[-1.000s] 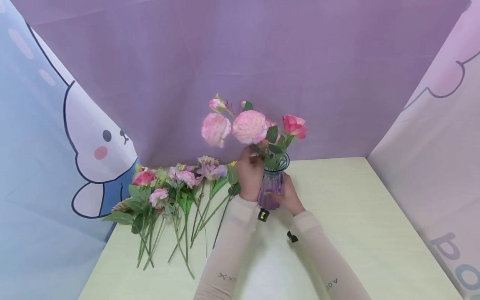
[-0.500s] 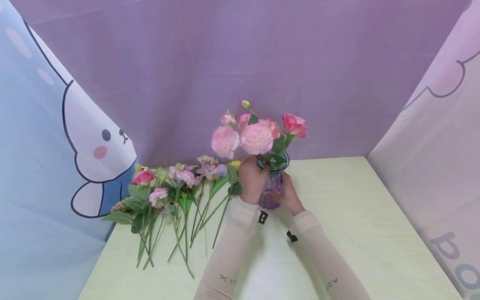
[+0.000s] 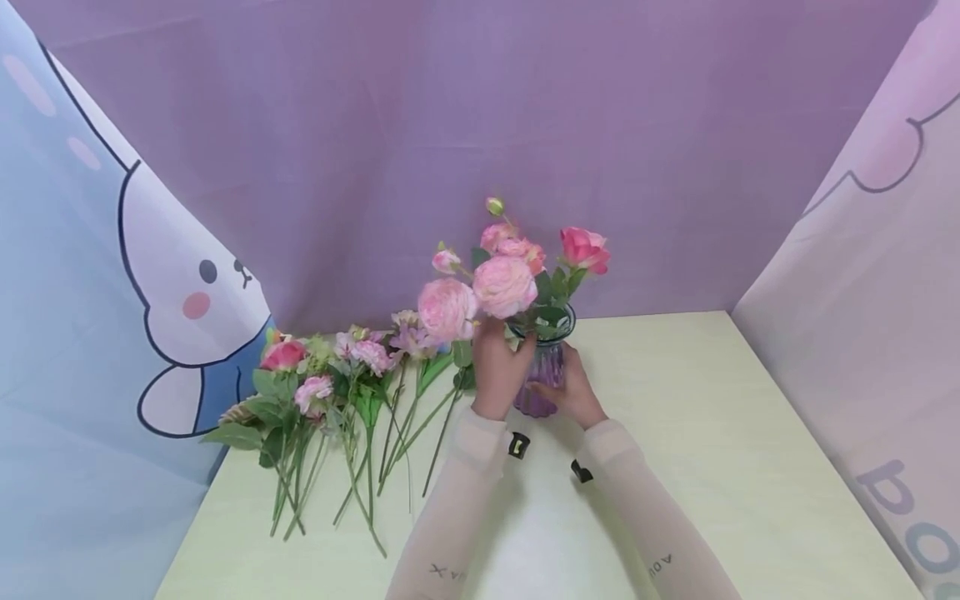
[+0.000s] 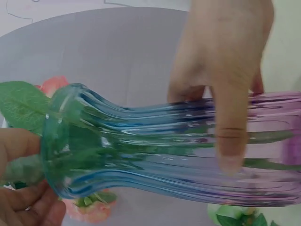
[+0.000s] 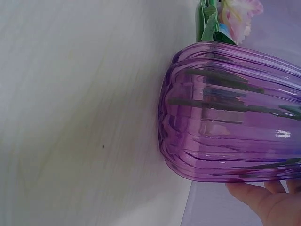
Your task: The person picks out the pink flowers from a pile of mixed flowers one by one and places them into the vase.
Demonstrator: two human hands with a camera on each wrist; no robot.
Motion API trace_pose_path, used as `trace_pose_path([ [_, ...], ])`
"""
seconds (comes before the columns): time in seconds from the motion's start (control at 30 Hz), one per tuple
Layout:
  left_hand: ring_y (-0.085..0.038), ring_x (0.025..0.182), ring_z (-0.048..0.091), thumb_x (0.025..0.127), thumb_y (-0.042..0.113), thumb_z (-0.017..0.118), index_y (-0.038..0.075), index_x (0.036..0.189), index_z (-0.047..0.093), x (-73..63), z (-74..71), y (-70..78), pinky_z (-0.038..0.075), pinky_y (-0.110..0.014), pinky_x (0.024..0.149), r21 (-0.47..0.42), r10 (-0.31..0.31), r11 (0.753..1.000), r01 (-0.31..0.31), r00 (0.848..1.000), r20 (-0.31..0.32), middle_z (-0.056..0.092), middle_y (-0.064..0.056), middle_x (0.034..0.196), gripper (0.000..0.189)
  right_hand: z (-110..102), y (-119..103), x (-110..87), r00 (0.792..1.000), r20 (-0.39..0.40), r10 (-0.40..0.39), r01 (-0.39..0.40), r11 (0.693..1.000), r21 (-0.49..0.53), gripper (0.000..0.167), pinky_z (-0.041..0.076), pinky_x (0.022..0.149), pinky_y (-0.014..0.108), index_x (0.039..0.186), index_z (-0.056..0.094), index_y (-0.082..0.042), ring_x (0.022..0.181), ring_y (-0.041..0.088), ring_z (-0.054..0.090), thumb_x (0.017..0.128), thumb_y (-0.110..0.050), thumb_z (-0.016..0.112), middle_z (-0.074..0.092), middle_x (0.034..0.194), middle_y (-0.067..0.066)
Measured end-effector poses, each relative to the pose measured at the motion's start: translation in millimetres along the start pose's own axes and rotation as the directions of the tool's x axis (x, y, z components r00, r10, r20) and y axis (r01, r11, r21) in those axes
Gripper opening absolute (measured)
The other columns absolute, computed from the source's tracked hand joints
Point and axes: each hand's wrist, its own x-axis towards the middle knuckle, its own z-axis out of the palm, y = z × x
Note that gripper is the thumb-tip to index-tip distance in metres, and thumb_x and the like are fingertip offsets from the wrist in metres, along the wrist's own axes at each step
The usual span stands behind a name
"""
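A ribbed glass vase (image 3: 538, 396), blue at the neck and purple below, stands upright on the table. My right hand (image 3: 579, 392) grips its body from the right; the left wrist view shows that hand's fingers (image 4: 230, 136) across the ribs. At the rim, my left hand (image 3: 501, 367) pinches the stem of the pale pink peonies (image 3: 504, 286), the green stem partly hidden between thumb and fingers. A deep pink rose (image 3: 585, 250) leans out to the right of the mouth. Through the glass, dark green stems (image 5: 221, 103) run down towards the purple base.
Left of the vase, several artificial flowers (image 3: 372, 357) lie in a loose row, stems towards the front. A purple cloth (image 3: 480, 100) hangs behind the pale table (image 3: 675, 433). Printed cloths, one with a rabbit (image 3: 202, 308), flank both sides.
The pale pink peonies have come lower and shifted right, towards the vase mouth, with my left hand dropping to the rim. My right hand keeps its hold on the vase.
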Motion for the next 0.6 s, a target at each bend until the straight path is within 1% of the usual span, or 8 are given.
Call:
trace_pose_path([
  [0.13, -0.029, 0.112, 0.055, 0.079, 0.014, 0.072, 0.001, 0.120, 0.057, -5.3, -2.5, -5.1, 0.045, -0.043, 0.094, -0.082, -0.028, 0.996, 0.031, 0.999, 0.029, 0.058, -0.014, 0.121, 0.046, 1.2, -1.5, 0.4, 1.000, 0.001, 0.013, -0.013, 1.000, 0.005, 0.094, 0.026, 0.110, 0.051, 0.146, 0.016, 0.002, 0.131, 0.041, 0.034, 0.075, -0.010, 0.078, 0.031, 0.141, 0.027],
  [0.2, -0.030, 0.113, 0.055, 0.079, 0.013, 0.071, 0.001, 0.120, 0.056, -7.6, -4.2, -8.0, 0.046, -0.043, 0.094, -0.122, -0.042, 0.991, 0.046, 0.998, 0.042, 0.057, -0.014, 0.122, 0.045, 1.7, -1.6, 0.5, 1.000, 0.000, 0.018, -0.018, 1.000, 0.018, 0.095, 0.025, 0.111, 0.050, 0.146, 0.016, 0.002, 0.132, 0.041, 0.033, 0.075, -0.010, 0.078, 0.031, 0.141, 0.026],
  [0.33, -0.033, 0.113, 0.055, 0.079, 0.011, 0.071, 0.000, 0.119, 0.056, -13.3, -9.5, -12.9, 0.046, -0.045, 0.093, -0.165, -0.076, 0.983, 0.084, 0.996, 0.054, 0.057, -0.016, 0.123, 0.044, 1.5, -1.4, 0.4, 1.000, 0.016, 0.019, -0.019, 0.998, 0.058, 0.096, 0.024, 0.111, 0.051, 0.147, 0.014, 0.001, 0.134, 0.041, 0.030, 0.076, -0.012, 0.078, 0.028, 0.143, 0.026],
  [0.43, -0.034, 0.109, 0.057, 0.080, 0.014, 0.071, 0.000, 0.117, 0.056, -18.5, -13.3, -16.5, 0.047, -0.045, 0.090, -0.150, -0.108, 0.982, 0.115, 0.993, 0.057, 0.059, -0.017, 0.119, 0.042, 0.6, -1.6, 0.6, 0.999, 0.027, 0.017, -0.018, 0.998, 0.061, 0.097, 0.023, 0.111, 0.051, 0.147, 0.014, 0.001, 0.134, 0.040, 0.029, 0.076, -0.014, 0.078, 0.027, 0.144, 0.026],
  [0.5, -0.033, 0.107, 0.057, 0.081, 0.018, 0.071, 0.001, 0.117, 0.056, -22.9, -15.4, -19.3, 0.047, -0.045, 0.090, -0.131, -0.127, 0.982, 0.135, 0.989, 0.070, 0.060, -0.016, 0.117, 0.042, 0.1, -1.1, 0.7, 1.000, 0.021, 0.022, -0.023, 0.998, 0.052, 0.097, 0.023, 0.112, 0.050, 0.147, 0.014, 0.001, 0.134, 0.039, 0.030, 0.075, -0.014, 0.079, 0.028, 0.144, 0.025],
  [0.6, -0.033, 0.107, 0.057, 0.082, 0.020, 0.070, 0.001, 0.116, 0.058, -29.6, -20.6, -22.7, 0.045, -0.046, 0.093, -0.104, -0.116, 0.987, 0.125, 0.989, 0.087, 0.061, -0.016, 0.115, 0.040, -0.2, -0.7, 1.0, 1.000, 0.016, 0.024, -0.024, 0.999, 0.038, 0.097, 0.024, 0.111, 0.050, 0.146, 0.015, 0.001, 0.134, 0.040, 0.031, 0.074, -0.012, 0.079, 0.029, 0.143, 0.025],
])
